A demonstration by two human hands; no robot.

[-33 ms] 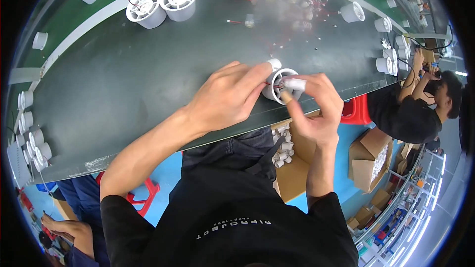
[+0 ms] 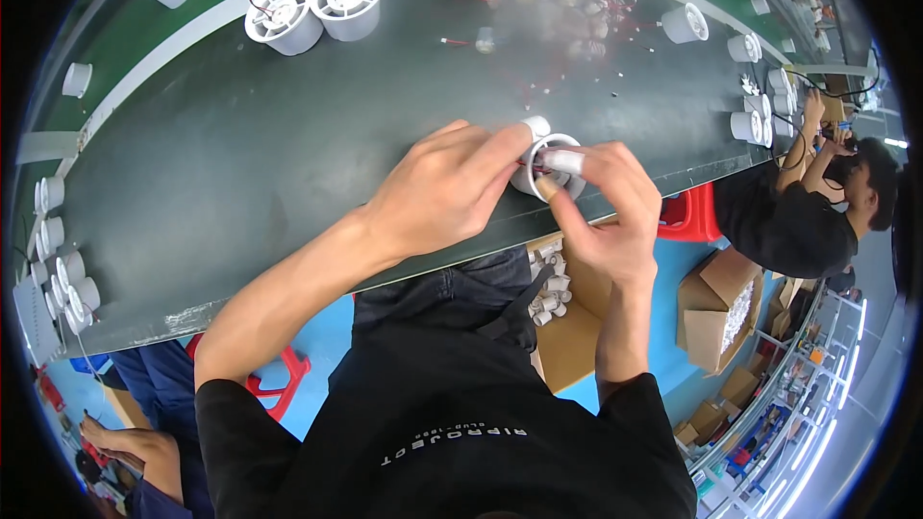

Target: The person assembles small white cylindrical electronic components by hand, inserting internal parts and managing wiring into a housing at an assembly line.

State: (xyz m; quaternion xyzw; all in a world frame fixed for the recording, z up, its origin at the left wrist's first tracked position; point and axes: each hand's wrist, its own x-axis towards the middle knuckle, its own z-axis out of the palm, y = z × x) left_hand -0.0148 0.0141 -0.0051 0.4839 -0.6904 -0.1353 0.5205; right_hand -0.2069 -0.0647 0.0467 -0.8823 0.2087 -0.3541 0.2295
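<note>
A white round plastic housing (image 2: 535, 183), open at the top with spokes inside, stands on the dark table near its front edge. My left hand (image 2: 444, 183) is closed against its left side, one fingertip wrapped in white at the rim. A short red wire shows between that hand and the opening. From the right, my right hand (image 2: 615, 202) reaches over the rim with thumb and white-wrapped index finger bent together inside the opening. Whatever lies between those fingertips is hidden.
Two larger white housings (image 2: 348, 2) with red wires stand at the back left. A blurred pile of small motors with red wires (image 2: 553, 5) lies at the back. More white housings (image 2: 685, 24) stand to the right. Below the table edge is a carton of white parts (image 2: 577, 327). A co-worker (image 2: 798, 211) sits right.
My right hand has shifted slightly left, and its thumb and index finger have come closer together inside the housing's opening. My left hand has stayed almost still.
</note>
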